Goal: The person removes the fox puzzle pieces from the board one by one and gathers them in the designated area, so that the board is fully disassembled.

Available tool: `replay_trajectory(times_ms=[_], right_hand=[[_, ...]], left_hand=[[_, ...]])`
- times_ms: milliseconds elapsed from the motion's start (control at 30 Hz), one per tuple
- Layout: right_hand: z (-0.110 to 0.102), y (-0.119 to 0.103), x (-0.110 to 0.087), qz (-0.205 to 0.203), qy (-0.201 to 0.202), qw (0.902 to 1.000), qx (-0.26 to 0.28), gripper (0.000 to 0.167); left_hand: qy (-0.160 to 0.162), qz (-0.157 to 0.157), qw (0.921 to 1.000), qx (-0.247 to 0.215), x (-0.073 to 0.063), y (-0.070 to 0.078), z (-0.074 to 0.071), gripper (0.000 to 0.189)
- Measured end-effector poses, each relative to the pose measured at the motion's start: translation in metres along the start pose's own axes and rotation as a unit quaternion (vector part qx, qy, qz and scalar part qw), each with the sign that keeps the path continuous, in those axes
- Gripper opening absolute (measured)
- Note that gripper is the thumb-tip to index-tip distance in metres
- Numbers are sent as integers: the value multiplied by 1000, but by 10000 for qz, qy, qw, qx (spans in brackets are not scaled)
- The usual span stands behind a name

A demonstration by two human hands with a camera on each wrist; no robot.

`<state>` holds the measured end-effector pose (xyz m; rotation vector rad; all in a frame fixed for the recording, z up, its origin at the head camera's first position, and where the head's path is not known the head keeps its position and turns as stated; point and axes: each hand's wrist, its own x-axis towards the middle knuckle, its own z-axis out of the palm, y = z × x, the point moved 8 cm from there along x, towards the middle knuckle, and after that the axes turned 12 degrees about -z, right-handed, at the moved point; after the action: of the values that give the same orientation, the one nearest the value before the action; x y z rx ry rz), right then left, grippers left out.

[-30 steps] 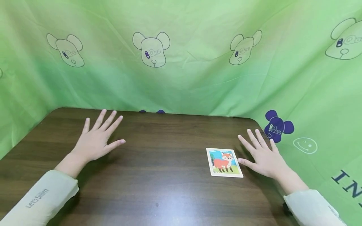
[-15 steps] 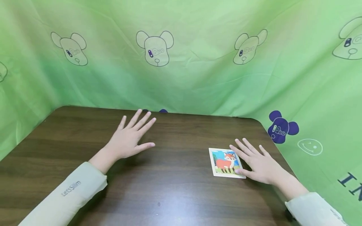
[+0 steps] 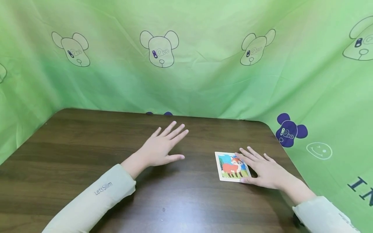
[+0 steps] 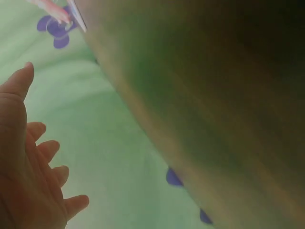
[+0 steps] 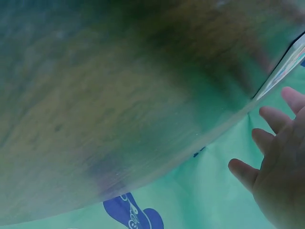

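Observation:
A square picture puzzle board (image 3: pixel 231 168) with a fox on it and a pale border lies flat on the table. My right hand (image 3: pixel 266 173) is at its right side, thumb and index finger spread over the board's right edge; whether they touch it I cannot tell. To the left of the board, my left hand (image 3: pixel 158 149) is held over the table with fingers spread and nothing in it. In the left wrist view the left hand (image 4: pixel 31 157) shows its straight fingers. The right wrist view has the right hand (image 5: pixel 281 152) beside the board's edge (image 5: pixel 281 67).
The dark brown wooden table (image 3: pixel 87 139) has rounded far corners. Behind it and on both sides hangs a green curtain (image 3: pixel 204 64) printed with bear heads, meeting the table's far edge.
My left hand has moved right across the table, closer to the board. The right hand has come slightly left and nearer, its thumb and index finger now over the board's edge.

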<state>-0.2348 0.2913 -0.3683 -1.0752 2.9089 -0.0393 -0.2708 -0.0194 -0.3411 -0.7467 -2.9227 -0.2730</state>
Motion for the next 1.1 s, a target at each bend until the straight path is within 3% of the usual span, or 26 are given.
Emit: replay_trajectory(times_ms=[267,533,800,1100], right_hand=[[1,0,2,17,-77,9999,138,89],[2,1,2,63,-81,9996,244,91],[3,1,4,0,-23,9996,286,91],[3,-1,8,-152,98,9994,303,97]], left_hand=[[-521,428,9975,231,12,40,17,81],[-898,561,9937,361,27,69,30,78],[-1189,365,9922,19,47,82,43,78],[-1336,96,9902,398,60,92,60,90]])
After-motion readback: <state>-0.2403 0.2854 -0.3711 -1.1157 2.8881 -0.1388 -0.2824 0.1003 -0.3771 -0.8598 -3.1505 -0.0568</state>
